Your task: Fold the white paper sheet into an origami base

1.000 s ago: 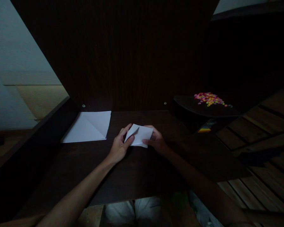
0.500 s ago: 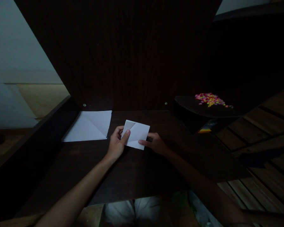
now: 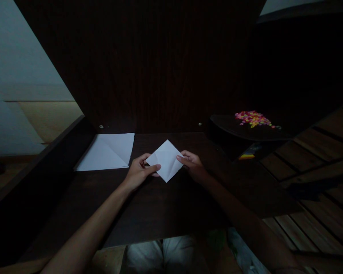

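A folded white square of paper [image 3: 167, 161] is held just above the dark desk, turned so that one corner points away from me and one toward me. Crease lines run across its face. My left hand [image 3: 140, 169] grips its left corner, thumb on top and fingers underneath. At the right corner my right hand [image 3: 192, 164] pinches it the same way, with the thumb over the upper right edge. To the left lies a stack of white paper sheets [image 3: 107, 152] with a diagonal crease on the top one.
The dark wooden desk [image 3: 160, 213] has a tall back panel [image 3: 160, 68] and a raised left side [image 3: 40, 163]. On a curved shelf [image 3: 225, 123] at right sits a pile of small colourful pieces [image 3: 254, 118]. Below it is something with a yellow-orange stripe [image 3: 246, 156].
The folded paper has turned from a nearly square-on position to a diamond. My right hand has shifted up to its right corner, and my left hand now holds the left corner.
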`<action>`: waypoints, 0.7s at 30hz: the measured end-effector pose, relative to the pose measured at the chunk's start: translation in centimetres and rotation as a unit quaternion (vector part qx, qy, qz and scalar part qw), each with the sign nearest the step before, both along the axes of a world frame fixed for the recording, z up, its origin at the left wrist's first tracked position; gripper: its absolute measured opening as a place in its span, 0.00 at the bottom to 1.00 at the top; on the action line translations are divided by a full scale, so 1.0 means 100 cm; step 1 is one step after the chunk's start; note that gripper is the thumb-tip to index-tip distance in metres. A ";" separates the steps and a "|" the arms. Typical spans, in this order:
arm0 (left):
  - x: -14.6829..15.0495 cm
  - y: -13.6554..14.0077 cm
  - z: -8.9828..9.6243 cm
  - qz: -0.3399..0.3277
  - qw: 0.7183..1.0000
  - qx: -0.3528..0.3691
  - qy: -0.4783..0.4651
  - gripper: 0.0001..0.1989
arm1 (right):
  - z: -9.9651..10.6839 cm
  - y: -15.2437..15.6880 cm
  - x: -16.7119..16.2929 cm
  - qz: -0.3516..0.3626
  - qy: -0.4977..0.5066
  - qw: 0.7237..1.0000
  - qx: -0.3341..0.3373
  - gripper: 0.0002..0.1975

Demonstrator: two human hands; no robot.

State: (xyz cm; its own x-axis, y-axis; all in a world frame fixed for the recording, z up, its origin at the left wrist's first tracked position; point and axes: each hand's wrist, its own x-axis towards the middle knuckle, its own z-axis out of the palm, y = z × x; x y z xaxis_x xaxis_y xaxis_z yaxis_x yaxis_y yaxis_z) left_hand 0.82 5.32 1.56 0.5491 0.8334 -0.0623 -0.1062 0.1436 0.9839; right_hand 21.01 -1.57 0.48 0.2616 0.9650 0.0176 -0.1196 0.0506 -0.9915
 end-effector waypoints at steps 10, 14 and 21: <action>0.000 0.001 0.000 0.001 1.000 0.009 0.009 0.19 | -0.001 -0.002 -0.005 0.043 0.055 0.997 -0.037 0.21; 0.000 0.003 -0.004 -0.011 0.999 -0.030 -0.005 0.20 | -0.001 -0.001 -0.005 0.047 0.083 0.994 -0.045 0.22; 0.002 0.004 -0.005 -0.035 0.997 -0.072 -0.001 0.20 | -0.005 0.002 -0.002 -0.004 0.023 0.999 -0.036 0.22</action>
State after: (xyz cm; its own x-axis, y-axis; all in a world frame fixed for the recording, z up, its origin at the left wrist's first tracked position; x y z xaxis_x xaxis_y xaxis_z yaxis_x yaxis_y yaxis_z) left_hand 0.99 5.71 1.06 0.6061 0.7754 -0.1772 -0.0923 0.2899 0.9526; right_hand 20.81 -1.42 0.02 0.2681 0.9612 -0.0646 -0.1649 -0.0203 -0.9861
